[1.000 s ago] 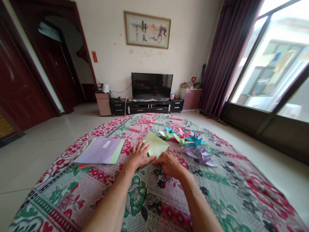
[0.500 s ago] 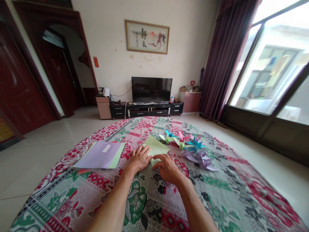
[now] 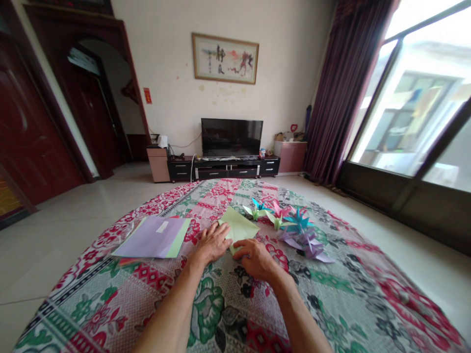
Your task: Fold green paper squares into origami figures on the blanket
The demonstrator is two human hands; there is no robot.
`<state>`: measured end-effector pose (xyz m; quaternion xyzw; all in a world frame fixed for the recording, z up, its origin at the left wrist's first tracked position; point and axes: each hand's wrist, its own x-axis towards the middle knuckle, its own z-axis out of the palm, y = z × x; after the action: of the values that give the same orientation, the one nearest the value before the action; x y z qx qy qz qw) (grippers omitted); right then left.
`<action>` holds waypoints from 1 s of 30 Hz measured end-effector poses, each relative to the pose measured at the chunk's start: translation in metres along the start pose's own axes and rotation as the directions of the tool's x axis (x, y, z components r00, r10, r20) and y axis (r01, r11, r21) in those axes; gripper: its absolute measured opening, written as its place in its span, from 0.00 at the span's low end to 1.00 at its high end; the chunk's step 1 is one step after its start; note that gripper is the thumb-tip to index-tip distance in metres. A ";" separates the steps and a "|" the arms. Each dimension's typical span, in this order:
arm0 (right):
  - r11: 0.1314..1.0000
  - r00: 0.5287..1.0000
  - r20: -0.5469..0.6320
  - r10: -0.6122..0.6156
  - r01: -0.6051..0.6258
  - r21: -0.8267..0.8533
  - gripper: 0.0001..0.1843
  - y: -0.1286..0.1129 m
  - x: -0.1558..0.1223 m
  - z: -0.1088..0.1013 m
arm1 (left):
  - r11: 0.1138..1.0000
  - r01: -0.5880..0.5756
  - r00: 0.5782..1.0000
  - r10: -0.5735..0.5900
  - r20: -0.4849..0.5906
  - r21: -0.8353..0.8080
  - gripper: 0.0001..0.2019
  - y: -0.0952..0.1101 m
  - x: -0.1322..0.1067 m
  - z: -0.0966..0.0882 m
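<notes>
A light green sheet of origami paper [image 3: 239,221] lies near the middle of the table, a corner pointing towards me. Creases show on it. My left hand [image 3: 214,241] rests flat on its left side, fingers stretched forward. At the near right edge my right hand [image 3: 253,257] is closed, its fingers curled and its fingertips against the paper near the front corner. The hands almost meet there, and they cover part of the near edges. Folded paper cranes stand to the right: a purple one [image 3: 312,245], a blue one [image 3: 300,220] and a green one [image 3: 276,220] among several.
To the left lies a stack of coloured paper [image 3: 150,239], purple on top with a small white label, partly in clear plastic. A flowered tablecloth [image 3: 206,314] covers the round table. Beyond it stand a television [image 3: 231,137] and a low cabinet [image 3: 213,171] against the wall.
My right index finger was stretched towards the left hand; now it is curled in with the others at the paper's near edge. The left hand stays put. The view has shifted slightly.
</notes>
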<state>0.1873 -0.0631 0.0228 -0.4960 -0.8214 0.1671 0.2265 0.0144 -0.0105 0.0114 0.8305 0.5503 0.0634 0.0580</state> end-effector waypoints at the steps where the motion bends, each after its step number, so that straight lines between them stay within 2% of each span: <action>1: 1.000 1.000 -0.004 -0.004 0.004 0.001 0.22 0.000 0.000 0.001 | 1.000 -0.001 1.000 0.001 -0.001 -0.001 0.26 0.000 0.000 0.000; 7: 0.997 0.995 -0.068 -0.071 0.070 -0.015 0.20 0.001 -0.001 0.006 | 1.000 0.001 1.000 -0.001 -0.009 -0.005 0.26 -0.002 0.001 0.000; 13: 0.993 0.992 -0.060 -0.110 0.108 -0.045 0.19 0.002 0.000 0.008 | 0.999 -0.004 0.999 0.003 -0.044 -0.033 0.26 -0.003 0.000 0.001; 18: 0.986 0.983 -0.080 -0.166 0.166 -0.001 0.18 0.002 0.002 0.009 | 0.998 -0.019 0.999 0.016 -0.051 -0.063 0.25 -0.005 0.003 0.002; 24: 0.992 0.986 -0.115 -0.125 0.127 0.013 0.16 -0.004 0.011 0.010 | 0.994 -0.035 0.996 0.026 -0.089 -0.099 0.23 -0.009 0.005 0.003; 30: 0.988 0.960 -0.235 -0.154 0.150 -0.036 0.14 -0.005 0.007 0.023 | 0.990 -0.040 0.994 0.025 -0.108 -0.136 0.23 -0.011 0.006 0.003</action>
<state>0.1687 -0.0600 0.0077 -0.4498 -0.8257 0.0817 0.3305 0.0079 -0.0006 0.0065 0.8289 0.5331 0.1461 0.0852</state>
